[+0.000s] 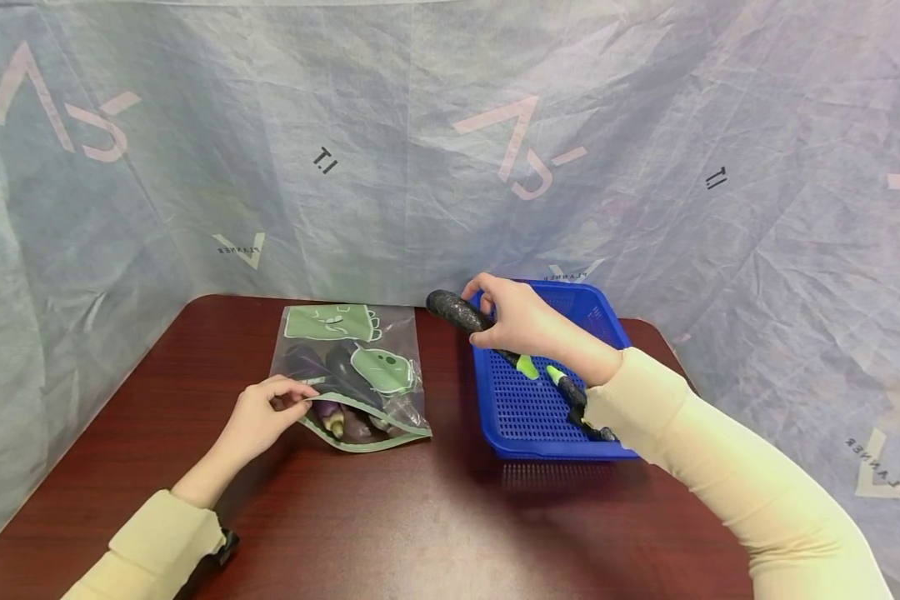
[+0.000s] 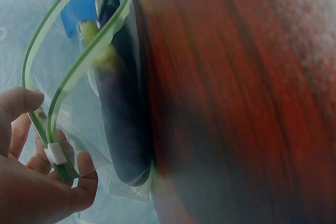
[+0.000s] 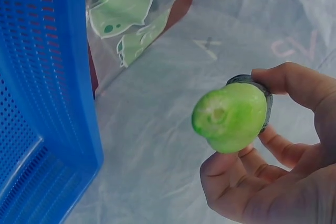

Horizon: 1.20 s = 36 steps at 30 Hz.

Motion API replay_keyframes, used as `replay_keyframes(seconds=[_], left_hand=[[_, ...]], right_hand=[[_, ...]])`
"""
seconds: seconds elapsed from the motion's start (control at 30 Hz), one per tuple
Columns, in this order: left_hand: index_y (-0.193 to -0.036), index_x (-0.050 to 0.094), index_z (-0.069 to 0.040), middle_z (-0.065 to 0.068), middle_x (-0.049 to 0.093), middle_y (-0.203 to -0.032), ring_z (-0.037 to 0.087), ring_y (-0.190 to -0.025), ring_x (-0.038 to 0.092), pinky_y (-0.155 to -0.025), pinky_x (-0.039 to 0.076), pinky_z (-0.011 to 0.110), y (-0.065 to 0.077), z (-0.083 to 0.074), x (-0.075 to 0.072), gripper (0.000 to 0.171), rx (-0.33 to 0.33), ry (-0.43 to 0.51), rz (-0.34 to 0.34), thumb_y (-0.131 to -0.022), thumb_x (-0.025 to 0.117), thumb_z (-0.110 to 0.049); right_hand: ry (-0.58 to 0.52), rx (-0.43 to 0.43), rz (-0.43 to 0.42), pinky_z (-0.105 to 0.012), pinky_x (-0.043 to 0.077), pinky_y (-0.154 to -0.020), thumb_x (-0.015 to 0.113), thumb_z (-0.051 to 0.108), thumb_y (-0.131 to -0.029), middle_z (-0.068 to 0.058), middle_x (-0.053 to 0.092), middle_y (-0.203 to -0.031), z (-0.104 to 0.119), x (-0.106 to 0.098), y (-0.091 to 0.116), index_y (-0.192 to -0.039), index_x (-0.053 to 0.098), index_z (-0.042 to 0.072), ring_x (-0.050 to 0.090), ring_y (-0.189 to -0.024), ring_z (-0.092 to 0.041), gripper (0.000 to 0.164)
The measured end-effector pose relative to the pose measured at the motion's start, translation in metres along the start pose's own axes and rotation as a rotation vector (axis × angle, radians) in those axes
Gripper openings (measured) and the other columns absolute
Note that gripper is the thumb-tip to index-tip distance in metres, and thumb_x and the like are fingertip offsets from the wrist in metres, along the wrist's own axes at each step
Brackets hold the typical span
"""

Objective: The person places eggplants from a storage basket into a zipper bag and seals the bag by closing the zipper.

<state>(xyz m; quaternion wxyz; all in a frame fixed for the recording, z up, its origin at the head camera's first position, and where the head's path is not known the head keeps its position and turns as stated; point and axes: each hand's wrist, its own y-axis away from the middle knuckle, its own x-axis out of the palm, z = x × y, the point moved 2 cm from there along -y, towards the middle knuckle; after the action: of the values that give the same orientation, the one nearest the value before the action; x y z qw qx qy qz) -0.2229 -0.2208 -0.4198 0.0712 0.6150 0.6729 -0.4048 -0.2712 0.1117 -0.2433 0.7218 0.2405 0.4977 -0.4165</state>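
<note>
My left hand (image 1: pixel 262 415) pinches the green zip edge at the left corner of a clear zip bag (image 1: pixel 399 321), near its white slider (image 2: pixel 55 153). The bag lies flat with its mouth parted, and eggplants (image 2: pixel 123 114) show inside. Above the left side of a blue basket (image 1: pixel 558 451), my right hand (image 1: pixel 525 321) grips a long, black, rough-skinned vegetable (image 1: pixel 453 310) between thumb and fingers. Its bright green end (image 3: pixel 236 116) points down toward the basket and faces the right wrist camera. Another black vegetable with a green tip (image 1: pixel 567 388) lies in the basket, partly hidden by the right sleeve.
Bag and basket stand side by side on a dark red wooden table (image 1: pixel 390 517), with a strip of tabletop between them. A grey printed cloth (image 1: pixel 420 167) hangs behind the table and along its sides. Green cartoon prints (image 1: pixel 382 369) cover parts of the bag.
</note>
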Motion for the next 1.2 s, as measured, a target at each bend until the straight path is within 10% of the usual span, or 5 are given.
replay_keyframes(seconds=[1.2], left_hand=[[-0.082,0.069,-0.018,-0.005,0.056,-0.07,0.005,-0.063,0.049,-0.054,0.04,0.017,0.001,0.002,0.0,0.019,-0.005,0.008,-0.002,-0.072,0.069,-0.002]], right_hand=[[0.195,-0.203,-0.173,-0.027,0.043,-0.064,0.072,0.013,-0.063,0.002,0.049,-0.089,0.029,0.052,0.023,-0.107,0.051,0.02,0.048,-0.076,-0.011,0.049]])
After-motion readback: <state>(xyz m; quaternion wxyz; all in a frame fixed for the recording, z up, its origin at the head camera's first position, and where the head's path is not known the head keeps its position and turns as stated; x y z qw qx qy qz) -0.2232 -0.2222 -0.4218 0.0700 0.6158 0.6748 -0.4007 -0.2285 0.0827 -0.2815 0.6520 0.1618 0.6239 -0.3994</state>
